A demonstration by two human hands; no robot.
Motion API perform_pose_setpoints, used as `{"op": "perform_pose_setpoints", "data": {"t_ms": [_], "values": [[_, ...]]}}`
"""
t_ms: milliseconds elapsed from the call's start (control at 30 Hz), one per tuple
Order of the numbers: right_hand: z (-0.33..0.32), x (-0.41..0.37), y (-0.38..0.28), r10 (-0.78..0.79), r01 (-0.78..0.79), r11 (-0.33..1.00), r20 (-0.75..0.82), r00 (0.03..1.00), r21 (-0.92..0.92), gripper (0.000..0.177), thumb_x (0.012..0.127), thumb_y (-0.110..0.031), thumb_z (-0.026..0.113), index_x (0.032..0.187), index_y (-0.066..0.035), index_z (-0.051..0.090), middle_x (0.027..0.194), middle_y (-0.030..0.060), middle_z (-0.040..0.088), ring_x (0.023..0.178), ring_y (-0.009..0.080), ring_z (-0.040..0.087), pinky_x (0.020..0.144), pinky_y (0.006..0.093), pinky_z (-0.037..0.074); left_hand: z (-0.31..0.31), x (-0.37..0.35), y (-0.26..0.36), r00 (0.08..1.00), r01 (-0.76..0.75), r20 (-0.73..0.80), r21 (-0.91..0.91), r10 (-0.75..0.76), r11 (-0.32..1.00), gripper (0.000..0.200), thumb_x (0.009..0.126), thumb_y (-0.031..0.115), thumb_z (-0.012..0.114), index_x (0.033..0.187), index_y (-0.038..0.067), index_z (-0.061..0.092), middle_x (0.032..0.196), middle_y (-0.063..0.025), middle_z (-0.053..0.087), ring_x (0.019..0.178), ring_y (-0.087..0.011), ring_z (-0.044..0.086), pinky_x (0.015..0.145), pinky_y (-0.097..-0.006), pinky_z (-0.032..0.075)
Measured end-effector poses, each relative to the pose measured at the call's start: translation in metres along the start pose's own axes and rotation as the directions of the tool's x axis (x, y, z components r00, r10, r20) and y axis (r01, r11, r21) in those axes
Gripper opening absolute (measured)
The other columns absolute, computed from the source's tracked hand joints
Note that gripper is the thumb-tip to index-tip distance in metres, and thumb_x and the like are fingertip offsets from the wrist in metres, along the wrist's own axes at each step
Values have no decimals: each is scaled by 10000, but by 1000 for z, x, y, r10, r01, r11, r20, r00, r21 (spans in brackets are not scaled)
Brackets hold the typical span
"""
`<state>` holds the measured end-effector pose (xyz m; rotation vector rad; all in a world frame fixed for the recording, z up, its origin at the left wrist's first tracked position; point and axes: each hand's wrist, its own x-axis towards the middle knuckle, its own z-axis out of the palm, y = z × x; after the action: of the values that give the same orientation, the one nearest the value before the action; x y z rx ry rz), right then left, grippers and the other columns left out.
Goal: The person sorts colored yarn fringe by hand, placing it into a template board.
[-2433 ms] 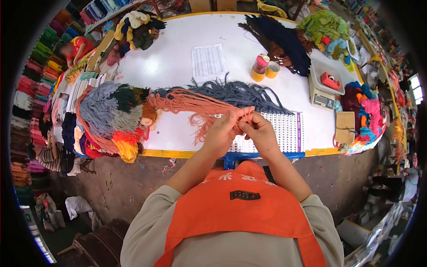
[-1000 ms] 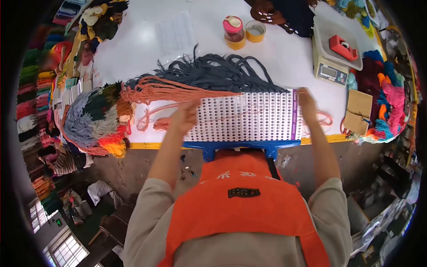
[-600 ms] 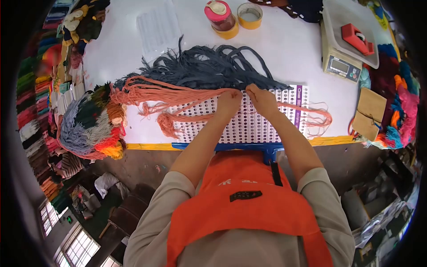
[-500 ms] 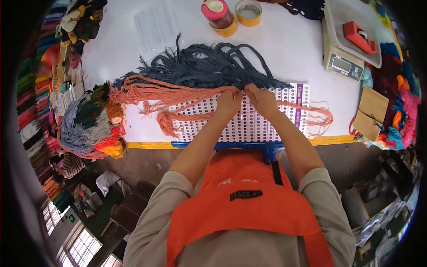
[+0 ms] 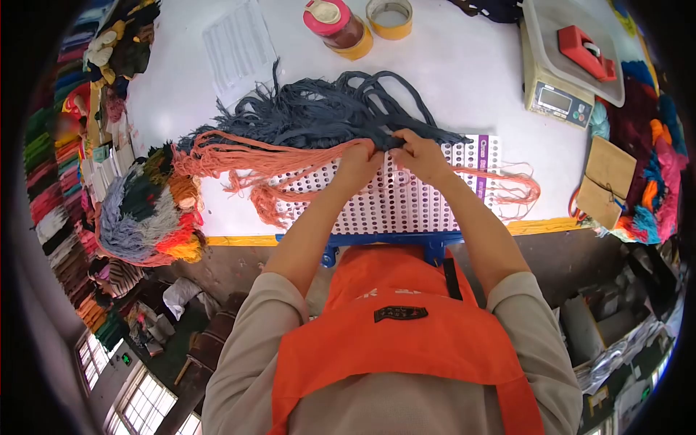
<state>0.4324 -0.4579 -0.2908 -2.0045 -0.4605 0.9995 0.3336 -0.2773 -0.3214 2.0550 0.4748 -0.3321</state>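
Observation:
Dark blue-grey yarn (image 5: 312,112) lies in a loose heap across the back of a white card with rows of holes (image 5: 362,209). Salmon-pink yarn (image 5: 268,154) stretches from the left up to my left hand (image 5: 359,165), whose fingers are pinched on its end beside the dark yarn. Close to its right, my right hand (image 5: 422,158) has its fingers closed at the front edge of the dark strands; what they grip is too small to tell. More pink strands (image 5: 507,181) run over the card's right end.
Behind the yarn are a pink-lidded jar (image 5: 337,25), a tape roll (image 5: 389,17) and a printed sheet (image 5: 239,51). A scale (image 5: 554,100) carries a red tape dispenser (image 5: 586,52). Multicoloured yarn (image 5: 148,206) lies left; a brown envelope (image 5: 607,181) lies right.
My two hands have moved slightly apart, the left one a little down and left. The right fingers have shifted on the dark yarn. The whole view has shifted a little.

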Motion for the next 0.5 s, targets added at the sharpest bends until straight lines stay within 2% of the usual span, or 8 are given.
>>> {"op": "perform_pose_setpoints", "data": {"t_ms": [67,100,133,300,333,433,467,500], "values": [[-3,2,6,-23,14,990,62,998,139,425,893,-291,640,1247,-69,565,736,80,696,674,212,666,635,347,493,-15,-8,14,991,-114,-60,98,120,989,137,897,104,584,830,-10,619,661,-24,574,553,-80,459,465,-266,354],[-3,3,8,-23,15,990,58,998,144,425,893,-291,640,1247,-69,565,736,80,696,674,212,666,635,347,493,-23,-13,23,994,72,-48,-358,-96,931,139,903,129,587,866,1,627,664,-35,574,548,-93,472,474,-263,368],[-2,4,9,-16,5,987,66,998,158,435,891,-291,645,1251,-62,564,740,75,699,677,195,663,641,331,491,-30,-18,28,957,237,60,-728,-284,643,149,909,154,589,902,11,634,667,-45,575,542,-106,485,482,-260,383],[-2,5,12,-2,-16,982,91,996,190,468,885,-296,658,1267,-47,555,752,69,704,695,179,661,662,309,492,-30,-36,49,878,479,465,-853,-115,209,128,907,116,558,991,55,632,707,-26,611,464,-51,417,407,-197,296],[-4,5,13,-27,10,982,87,996,190,468,877,-284,670,1263,-44,558,746,69,701,694,173,658,659,302,490,-27,-34,60,878,479,466,-852,-113,208,128,907,116,558,991,55,632,707,-26,611,464,-51,417,407,-197,296],[-8,4,9,-25,-5,967,113,993,255,461,866,-204,689,1272,-32,551,702,55,650,653,128,603,624,280,466,-15,-26,70,879,450,420,-575,-226,683,185,888,96,539,1023,58,661,818,-84,705,533,-113,573,438,-255,397],[-8,3,7,-3,-44,947,147,989,318,462,863,-136,696,1284,-24,541,663,41,603,615,88,550,592,263,444,-7,-24,67,879,451,419,-577,-228,681,185,888,96,539,1023,58,661,818,-84,705,533,-113,573,438,-255,397],[-7,4,7,-5,-43,948,151,989,316,462,863,-136,696,1284,-24,541,663,41,603,615,88,550,592,263,444,1,-23,63,930,297,325,-391,-171,871,199,883,99,549,1041,58,664,810,-112,699,559,-173,605,482,-300,435]]}}
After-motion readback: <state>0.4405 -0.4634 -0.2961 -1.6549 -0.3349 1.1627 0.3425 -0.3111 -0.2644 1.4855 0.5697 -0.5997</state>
